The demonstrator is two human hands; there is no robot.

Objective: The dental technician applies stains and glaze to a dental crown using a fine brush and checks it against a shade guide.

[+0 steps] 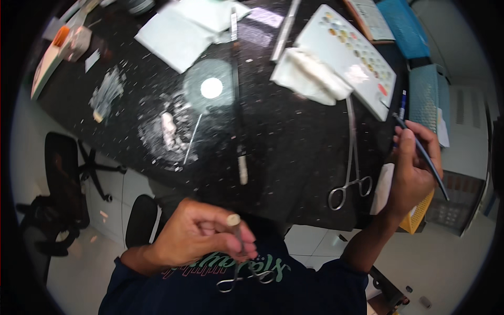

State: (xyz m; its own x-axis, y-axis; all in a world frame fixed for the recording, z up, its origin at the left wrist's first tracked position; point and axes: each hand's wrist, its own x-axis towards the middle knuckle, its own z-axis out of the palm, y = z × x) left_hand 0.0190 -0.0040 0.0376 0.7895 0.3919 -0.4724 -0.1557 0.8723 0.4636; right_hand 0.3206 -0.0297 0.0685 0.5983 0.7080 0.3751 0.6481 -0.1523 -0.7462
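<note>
My left hand (197, 228), in front of my shirt, is closed round forceps with scissor-like ring handles (245, 281) hanging below the fingers. A small beige round-ended piece (233, 220) shows at the top of that grip; whether the jaws clamp it is hard to see. Over the table's right edge, my right hand (415, 157) holds a slim dark blue stick-like tool (431, 167) like a pen, its tip pointing up and left. Another pair of ring-handled forceps (353, 157) lies on the table to the left of my right hand, its upper end near a crumpled white tissue (312, 76).
A white palette (336, 50) with coloured spots lies at the far right, a blue pen (402, 105) beside it. A long dark brush-like stick (237, 94) crosses the black table (294, 152). White powder surrounds a pale lump (168, 128). A chair (63, 184) stands left.
</note>
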